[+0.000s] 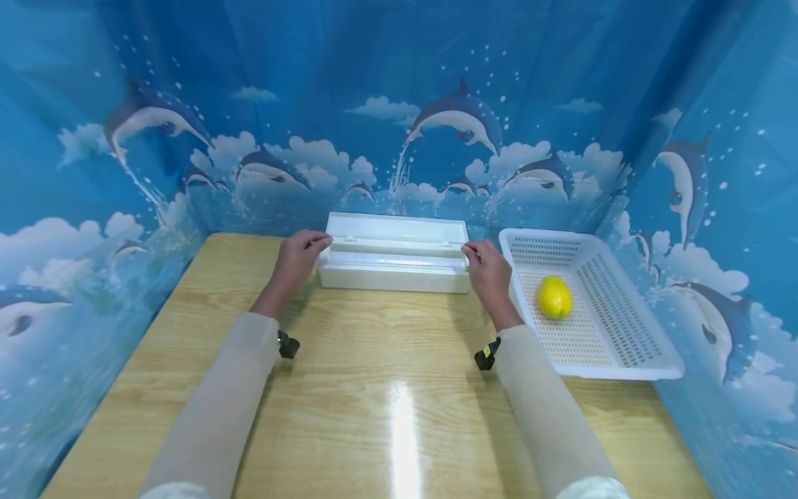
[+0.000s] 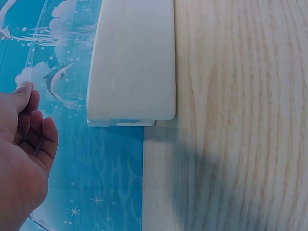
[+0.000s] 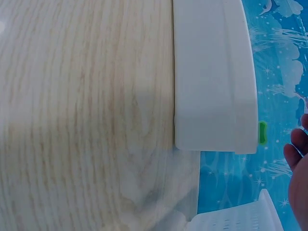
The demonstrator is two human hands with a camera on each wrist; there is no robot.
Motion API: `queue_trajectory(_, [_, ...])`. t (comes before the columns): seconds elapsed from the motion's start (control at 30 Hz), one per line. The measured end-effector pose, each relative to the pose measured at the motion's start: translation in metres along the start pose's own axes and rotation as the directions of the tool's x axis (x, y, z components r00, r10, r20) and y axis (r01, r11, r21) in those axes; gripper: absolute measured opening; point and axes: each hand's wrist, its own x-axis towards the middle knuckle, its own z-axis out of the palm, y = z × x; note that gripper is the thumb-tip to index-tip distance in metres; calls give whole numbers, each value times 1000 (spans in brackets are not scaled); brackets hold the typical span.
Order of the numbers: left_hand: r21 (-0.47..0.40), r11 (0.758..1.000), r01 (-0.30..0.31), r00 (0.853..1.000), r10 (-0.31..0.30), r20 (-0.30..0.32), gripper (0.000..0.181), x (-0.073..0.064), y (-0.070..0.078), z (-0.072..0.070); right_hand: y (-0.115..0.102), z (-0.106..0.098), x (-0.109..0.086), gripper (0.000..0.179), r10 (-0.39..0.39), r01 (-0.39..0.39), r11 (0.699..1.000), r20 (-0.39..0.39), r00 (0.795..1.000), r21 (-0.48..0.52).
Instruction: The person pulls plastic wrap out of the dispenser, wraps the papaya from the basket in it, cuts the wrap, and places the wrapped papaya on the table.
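Observation:
A long white cling film dispenser (image 1: 395,278) stands at the table's back edge, its lid (image 1: 399,227) raised and leaning back. Across its opening runs clear, shiny cling film (image 1: 399,260). My left hand (image 1: 299,256) is at the dispenser's left end, pinching the edge of the clear film between thumb and forefinger. In the left wrist view a faint film edge runs up from the left hand (image 2: 26,149). At the other end, my right hand (image 1: 489,270) pinches the film's opposite side. A small green tab (image 3: 263,132) sticks out near the right end; the right fingertips are partly cut off in the right wrist view.
Right of the dispenser, a white perforated basket (image 1: 630,298) holds a yellow lemon-like fruit (image 1: 555,298). The wooden table (image 1: 349,388) extends in front. A blue dolphin-print curtain (image 1: 312,83) hangs behind and along both sides.

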Motion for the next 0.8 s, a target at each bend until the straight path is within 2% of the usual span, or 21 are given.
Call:
queue_trajectory(0.3, [18,1000,24,1000,-24,6,44,5,11,-3,-1,-6,3,28,-8,7,1000,4,1000,23])
queue_trajectory(0.47, [32,999,23,1000,-24,6,46,8,15,-5,0,-7,6,25,-25,26,999,-18,1000,24])
queue_trajectory(0.63, [27,1000,5,1000,-5,2,44,9,18,-6,0,-10,9,25,-46,47,999,-42,998,21])
queue_trajectory(0.8, [29,999,23,1000,-23,-11,41,11,22,-7,-2,-14,13,28,-44,45,999,-28,999,25])
